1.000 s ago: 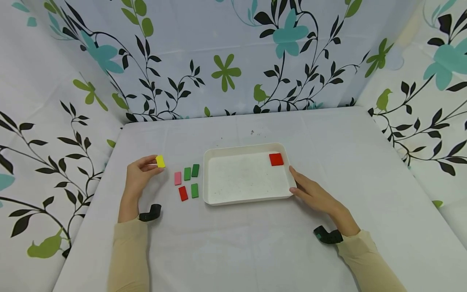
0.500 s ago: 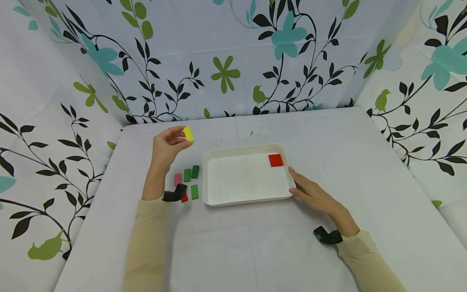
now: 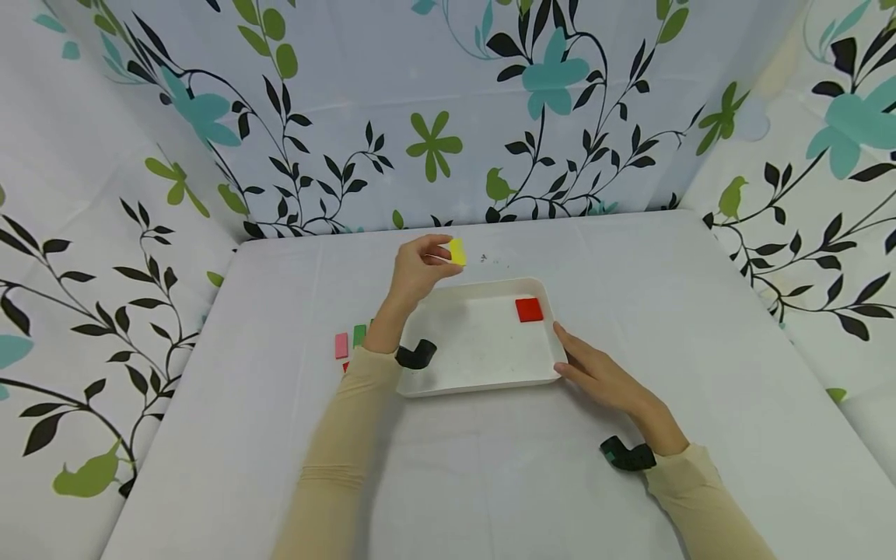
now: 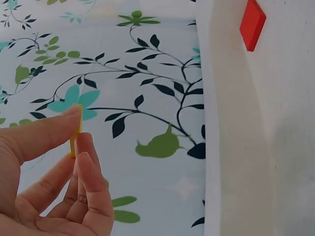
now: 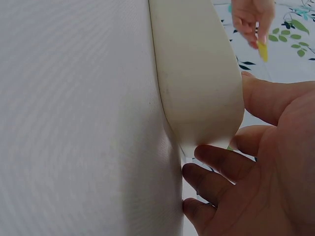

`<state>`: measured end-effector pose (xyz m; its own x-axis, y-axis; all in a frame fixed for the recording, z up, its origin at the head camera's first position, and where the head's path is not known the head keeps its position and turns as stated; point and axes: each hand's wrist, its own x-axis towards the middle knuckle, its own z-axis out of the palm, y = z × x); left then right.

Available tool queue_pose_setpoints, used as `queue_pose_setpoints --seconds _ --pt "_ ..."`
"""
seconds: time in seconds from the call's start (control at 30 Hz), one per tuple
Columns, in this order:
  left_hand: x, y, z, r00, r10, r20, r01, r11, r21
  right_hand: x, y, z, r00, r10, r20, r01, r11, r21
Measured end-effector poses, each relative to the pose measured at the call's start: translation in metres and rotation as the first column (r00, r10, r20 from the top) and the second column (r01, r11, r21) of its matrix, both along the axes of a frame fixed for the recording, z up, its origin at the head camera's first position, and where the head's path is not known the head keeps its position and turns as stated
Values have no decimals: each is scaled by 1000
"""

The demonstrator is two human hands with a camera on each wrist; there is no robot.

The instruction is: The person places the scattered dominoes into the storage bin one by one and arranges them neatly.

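My left hand (image 3: 418, 268) pinches a small yellow tile (image 3: 457, 251) between thumb and fingertips, raised near the far edge of the white tray (image 3: 483, 342). The left wrist view shows this tile (image 4: 73, 147) nearly edge-on. Inside the tray, toward its far right corner, lies a red square tile (image 3: 528, 309). My right hand (image 3: 602, 375) rests against the tray's right end with loosely extended fingers. In the right wrist view, its thumb is at the rim and the other fingers are along the outer wall of the tray (image 5: 197, 69).
Left of the tray are a pink tile (image 3: 341, 345), a green tile (image 3: 359, 334) and a red tile (image 3: 345, 366), partly covered by my left forearm. Small dark specks (image 3: 483, 257) mark the white cloth behind the tray. Patterned curtains (image 3: 434, 93) border the table.
My left hand has carried the yellow tile from the left of the loose tiles up and rightward, to beyond the tray's far edge. The right hand and tray stay put.
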<state>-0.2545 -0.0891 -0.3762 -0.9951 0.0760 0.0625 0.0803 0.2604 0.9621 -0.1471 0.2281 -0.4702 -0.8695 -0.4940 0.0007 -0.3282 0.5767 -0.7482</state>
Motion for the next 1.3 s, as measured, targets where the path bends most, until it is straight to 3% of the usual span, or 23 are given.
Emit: queue_pose_setpoints --seconds 0.23,0.5,0.87,1.3 --pt "-6 39 -18 996 -28 88 37 994 -102 1 0 0 1000 -3 -6 3 1000 11" --pt "-8 65 -40 984 -72 165 100 981 -169 0 1 0 1000 -7 -7 7 1000 23" --pt "-10 78 -73 969 -124 215 171 960 -220 0 1 0 1000 -12 11 12 1000 29" --pt "-9 85 -82 964 -129 230 189 946 -263 0 2 1 1000 -17 19 16 999 32"
